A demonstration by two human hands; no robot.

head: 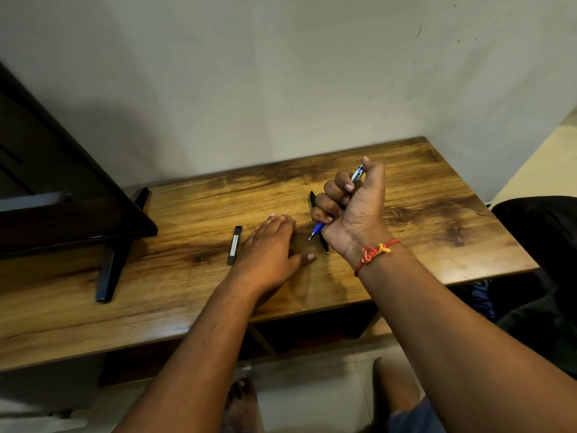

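My right hand (352, 207) grips a blue and silver pen (317, 229) in a fist, thumb on the pen's top end, tip pointing down toward the wooden table (437, 220). A black pen (313, 198) lies on the table behind and under that hand, partly hidden. My left hand (271, 248) rests flat on the table with straight fingers, just left of the pens. A slim black stick-shaped object (234, 245) with a pale label lies to the left of my left hand, apart from it.
A dark screen (62, 182) on black angled feet (112, 270) stands at the left of the table. A wall runs behind the table. A dark chair (537, 245) sits at the right. Bare feet and tiled floor show below the table's front edge.
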